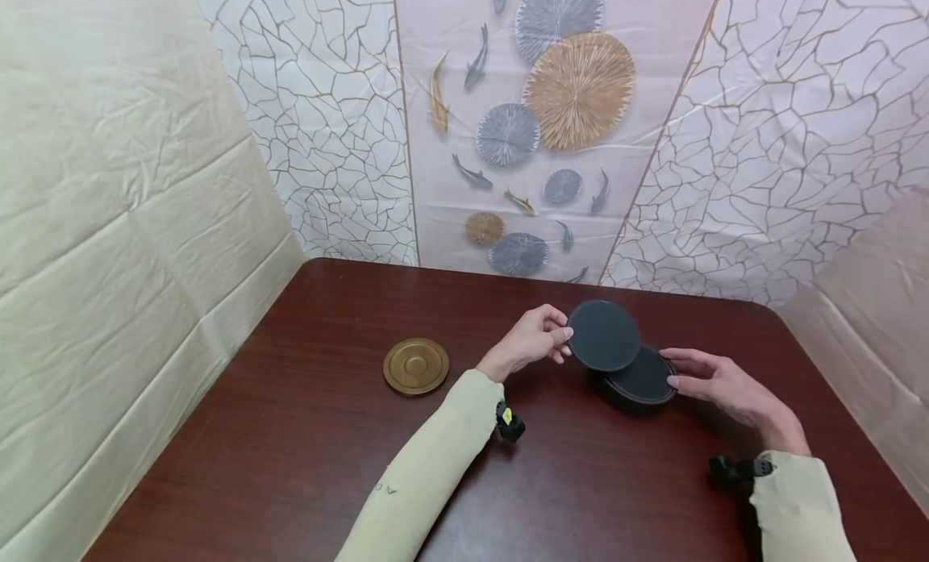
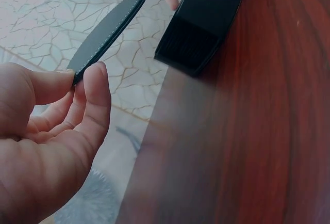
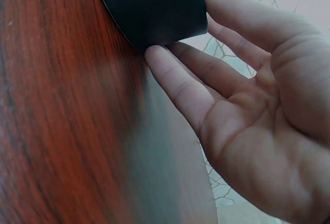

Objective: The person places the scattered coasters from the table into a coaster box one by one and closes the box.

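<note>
A thin black round coaster (image 1: pixel 604 335) with a stitched rim is pinched at its edge between the thumb and fingers of my left hand (image 1: pixel 533 336). In the left wrist view the coaster (image 2: pixel 108 34) is raised and tilted, apart from the black round holder (image 2: pixel 203 25). My right hand (image 1: pixel 733 391) grips the side of that holder (image 1: pixel 633 399), thumb at the top rim. Its flat dark top shows partly below the coaster; whether more coasters lie inside, I cannot tell. In the right wrist view, fingers (image 3: pixel 178 77) touch the holder's lower side (image 3: pixel 154 10).
A brown round disc with raised rings (image 1: pixel 416 367) lies on the dark red wooden table (image 1: pixel 290 465), left of my left hand. Patterned cloth (image 1: pixel 341 126) hangs behind the table, and beige cloth (image 1: pixel 109 223) lines the left side.
</note>
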`<control>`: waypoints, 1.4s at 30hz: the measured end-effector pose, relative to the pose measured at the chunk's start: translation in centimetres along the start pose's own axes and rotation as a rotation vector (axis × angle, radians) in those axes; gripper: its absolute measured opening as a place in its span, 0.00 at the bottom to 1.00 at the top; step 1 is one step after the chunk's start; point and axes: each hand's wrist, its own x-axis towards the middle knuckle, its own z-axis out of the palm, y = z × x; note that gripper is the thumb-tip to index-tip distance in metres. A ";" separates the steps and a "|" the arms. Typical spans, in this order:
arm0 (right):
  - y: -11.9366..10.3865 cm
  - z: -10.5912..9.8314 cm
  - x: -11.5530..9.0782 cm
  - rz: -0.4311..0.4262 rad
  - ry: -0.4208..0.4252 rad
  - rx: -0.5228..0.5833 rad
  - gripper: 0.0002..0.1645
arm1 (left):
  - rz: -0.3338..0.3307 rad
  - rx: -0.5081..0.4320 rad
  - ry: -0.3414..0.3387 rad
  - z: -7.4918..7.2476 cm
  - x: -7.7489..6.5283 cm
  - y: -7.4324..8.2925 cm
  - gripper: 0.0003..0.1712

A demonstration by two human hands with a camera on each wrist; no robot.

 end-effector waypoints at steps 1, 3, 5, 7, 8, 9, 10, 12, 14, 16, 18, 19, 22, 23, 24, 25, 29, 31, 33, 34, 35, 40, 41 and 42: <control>0.0 0.0 0.0 -0.002 0.000 0.001 0.41 | -0.002 -0.007 0.000 0.3 0.1 -0.1 0.07; 0.0 0.0 0.0 -0.003 0.000 0.010 0.40 | -0.011 -0.021 0.003 0.8 0.4 -0.4 0.06; 0.1 0.0 0.0 -0.007 -0.002 0.013 0.40 | -0.023 -0.034 0.008 1.4 0.5 -0.6 0.06; 0.1 0.0 0.0 -0.007 0.000 0.015 0.40 | -0.039 -0.053 0.014 1.8 0.7 -0.9 0.06; 0.1 0.0 0.0 -0.008 0.001 0.015 0.40 | -0.045 -0.061 0.015 2.0 0.8 -1.0 0.06; 0.1 0.0 0.0 -0.009 0.001 0.016 0.40 | -0.051 -0.068 0.014 2.2 0.8 -1.1 0.06; 0.1 0.0 0.0 -0.011 0.002 0.015 0.41 | -0.059 -0.077 0.011 2.4 0.9 -1.2 0.06; 0.1 0.0 0.0 -0.012 0.003 0.019 0.41 | -0.071 -0.091 0.006 2.8 0.9 -1.5 0.07; 0.1 0.0 0.0 -0.016 0.005 0.019 0.40 | -0.083 -0.095 0.005 3.0 0.9 -1.8 0.07; 0.2 0.1 0.1 -0.020 0.006 0.016 0.40 | -0.092 -0.102 0.007 3.3 0.9 -2.1 0.07; 0.2 0.1 0.1 -0.022 0.008 0.015 0.40 | -0.095 -0.114 0.011 3.5 1.0 -2.4 0.07; 0.2 0.1 0.1 -0.022 0.010 0.018 0.40 | -0.097 -0.123 0.014 3.6 1.0 -2.6 0.07; 0.2 0.1 0.0 -0.021 0.011 0.040 0.40 | -0.098 -0.153 0.016 4.1 1.2 -2.8 0.07; 0.2 0.1 0.0 -0.020 0.009 0.054 0.40 | -0.099 -0.162 0.017 4.2 1.2 -2.9 0.07; 0.2 0.0 -0.1 -0.020 0.006 0.067 0.40 | -0.100 -0.167 0.017 4.4 1.3 -3.0 0.07; 0.2 0.0 -0.1 -0.019 0.002 0.080 0.41 | -0.101 -0.168 0.019 4.6 1.3 -3.0 0.07; 0.1 0.1 0.0 0.004 -0.003 0.113 0.41 | -0.109 -0.153 0.036 5.2 1.4 -3.1 0.06; 0.0 0.1 0.0 0.013 0.000 0.110 0.41 | -0.109 -0.148 0.053 5.5 1.4 -3.0 0.07; -0.1 0.1 0.0 0.017 0.002 0.116 0.41 | -0.102 -0.143 0.068 5.8 1.3 -2.9 0.07; -0.1 0.0 0.0 0.019 0.003 0.122 0.41 | -0.098 -0.139 0.075 5.9 1.3 -2.8 0.08; -0.2 0.0 0.0 0.019 0.002 0.127 0.42 | -0.095 -0.132 0.082 6.0 1.3 -2.7 0.08; -0.2 -0.1 0.0 0.028 -0.006 0.161 0.43 | -0.103 -0.041 0.120 6.4 1.2 -2.3 0.09; -0.2 -0.1 0.0 0.028 -0.008 0.163 0.43 | -0.110 -0.018 0.127 6.4 1.2 -2.2 0.09; -0.2 -0.1 0.0 0.027 -0.009 0.165 0.42 | -0.119 0.007 0.133 6.4 1.1 -2.1 0.09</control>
